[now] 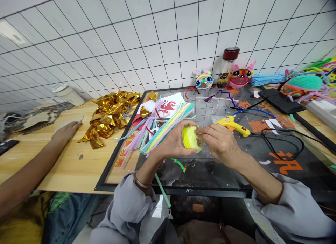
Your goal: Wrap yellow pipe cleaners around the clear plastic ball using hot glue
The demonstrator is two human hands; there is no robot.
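Note:
My left hand (174,140) is curled around a rounded object wrapped in bright yellow fuzzy strands (189,137), with a clear part showing at its lower right. The fingertips of my right hand (217,140) are pinched together against its right side; what they grip is hidden. Just beyond my right hand lies a yellow hot glue gun (235,126). Left of the wrapped object, a bundle of pastel pipe cleaners (162,128) spreads over the dark glass board (210,177).
Crumpled gold foil shapes (111,112) lie to the left, near another person's hand (67,129). Toward the wall stand a bottle with a red lid (227,69) and two decorated animal faces (204,81). A black cable (286,132) loops at right, below a phone (282,100).

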